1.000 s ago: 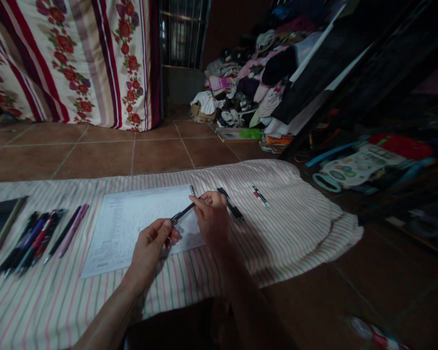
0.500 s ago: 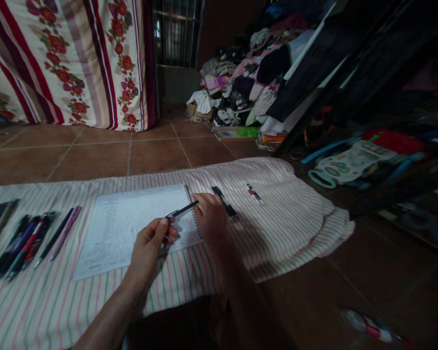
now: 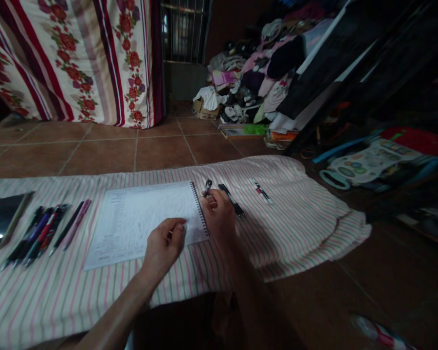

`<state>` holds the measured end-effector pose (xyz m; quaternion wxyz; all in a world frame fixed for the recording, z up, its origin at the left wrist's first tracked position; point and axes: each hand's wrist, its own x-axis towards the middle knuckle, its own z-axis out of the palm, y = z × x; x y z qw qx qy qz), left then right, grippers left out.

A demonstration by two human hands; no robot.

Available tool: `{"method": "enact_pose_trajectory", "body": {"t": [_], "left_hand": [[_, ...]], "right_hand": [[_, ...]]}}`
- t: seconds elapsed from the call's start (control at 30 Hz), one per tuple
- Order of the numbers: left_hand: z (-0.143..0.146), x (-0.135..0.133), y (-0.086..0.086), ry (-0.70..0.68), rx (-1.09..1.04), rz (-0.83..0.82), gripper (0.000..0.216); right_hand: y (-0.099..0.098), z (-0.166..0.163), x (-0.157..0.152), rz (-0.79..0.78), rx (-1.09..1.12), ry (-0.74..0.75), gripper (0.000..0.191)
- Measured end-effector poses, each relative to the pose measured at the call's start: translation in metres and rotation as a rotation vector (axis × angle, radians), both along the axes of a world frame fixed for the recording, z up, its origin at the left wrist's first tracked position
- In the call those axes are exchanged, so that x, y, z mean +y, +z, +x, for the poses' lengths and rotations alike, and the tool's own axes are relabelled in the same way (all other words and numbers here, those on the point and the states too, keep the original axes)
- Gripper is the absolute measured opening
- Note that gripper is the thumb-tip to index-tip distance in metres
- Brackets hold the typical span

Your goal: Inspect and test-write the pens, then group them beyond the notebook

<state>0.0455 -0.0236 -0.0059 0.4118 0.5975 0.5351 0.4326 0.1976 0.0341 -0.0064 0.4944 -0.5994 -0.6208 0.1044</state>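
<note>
Striped cloth point(image 3: 306, 214): spread wide before the person, stationery laid out on it.
Floral curtain point(image 3: 107, 58): hanging over there on the left, beyond the cloth.
Clothes heap point(image 3: 255, 73): piled up past the cloth, by the barred window point(image 3: 184, 34).
Spiral notebook point(image 3: 131, 214): lying flat, coil edge to the right.
Left hand point(image 3: 164, 243): above the notebook page, fingers bent; I can't tell whether they pinch anything.
Right hand point(image 3: 221, 214): just right of the coil, fingers closed on a black pen.
Black pen point(image 3: 208, 185): in that grip, one end poking up.
Pink pen point(image 3: 77, 223): left of the notebook.
White pen point(image 3: 262, 191): farthest right.
</note>
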Motion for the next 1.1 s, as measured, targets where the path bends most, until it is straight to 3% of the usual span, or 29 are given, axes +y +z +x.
{"method": "enact_pose_trajectory", "body": {"t": [0.13, 0.3, 0.47, 0.73, 0.93, 1.1], "left_hand": [[-0.009, -0.008, -0.004, -0.222, 0.474, 0.423, 0.025], [-0.022, -0.016, -0.016, -0.242, 0.659, 0.591, 0.025], [-0.030, -0.012, -0.016, -0.150, 0.695, 0.602, 0.026], [-0.020, 0.000, -0.017, -0.024, 0.798, 0.540, 0.026], [-0.021, -0.003, -0.031, 0.003, 0.831, 0.532, 0.028], [-0.022, -0.004, -0.037, 0.022, 0.838, 0.535, 0.032]], "right_hand": [[0.004, -0.001, -0.003, -0.086, 0.177, 0.007, 0.022], [0.001, 0.006, -0.005, -0.155, 0.389, 0.075, 0.023], [-0.003, 0.002, 0.003, -0.118, 0.552, 0.023, 0.028], [-0.006, -0.033, 0.033, -0.137, 0.771, 0.022, 0.030], [-0.016, -0.042, 0.049, -0.190, 0.744, -0.017, 0.034], [-0.028, -0.045, 0.057, -0.146, 0.598, 0.016, 0.034]]}}
